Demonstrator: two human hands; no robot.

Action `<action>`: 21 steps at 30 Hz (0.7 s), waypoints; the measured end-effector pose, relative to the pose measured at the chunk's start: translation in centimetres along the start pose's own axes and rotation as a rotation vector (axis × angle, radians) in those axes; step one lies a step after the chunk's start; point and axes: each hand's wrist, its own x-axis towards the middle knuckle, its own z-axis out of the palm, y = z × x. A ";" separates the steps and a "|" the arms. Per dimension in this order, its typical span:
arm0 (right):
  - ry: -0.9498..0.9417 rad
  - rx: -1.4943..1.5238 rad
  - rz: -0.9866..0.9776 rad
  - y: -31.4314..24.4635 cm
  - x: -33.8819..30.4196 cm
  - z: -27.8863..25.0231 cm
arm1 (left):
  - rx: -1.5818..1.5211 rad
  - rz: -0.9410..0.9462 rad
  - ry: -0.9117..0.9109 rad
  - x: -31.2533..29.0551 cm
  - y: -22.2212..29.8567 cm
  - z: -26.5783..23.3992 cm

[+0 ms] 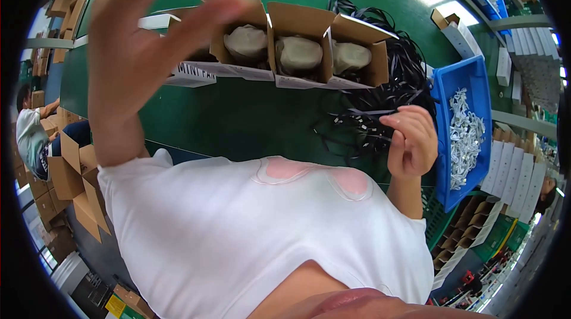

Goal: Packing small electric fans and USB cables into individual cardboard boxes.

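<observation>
The left hand [128,42] is raised above the left end of the row, thumb and fingers spread with a gap between them. Open white cardboard boxes with brown insides [300,17] stand side by side on the green surface [256,114], three showing rounded, pale-wrapped items [298,55]. Tangled flat black straps [410,60] lie just right of them. Beside these, the right hand's [414,142] fingers curl loosely; whether they pinch a strap, I cannot tell. Straps are probably best drawn out singly by one end, keeping box flaps folded back.
</observation>
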 end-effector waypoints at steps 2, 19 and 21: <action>-0.024 0.038 0.079 0.9 -2.0 0.8 | -0.102 -0.218 0.242 -3.4 -2.0 -1.0; -0.420 0.277 0.010 -1.3 0.3 8.3 | -0.674 -0.823 0.187 -18.9 -4.8 6.5; -0.508 0.370 0.033 -3.2 1.7 10.3 | -0.712 -0.843 0.199 -19.5 -3.1 6.4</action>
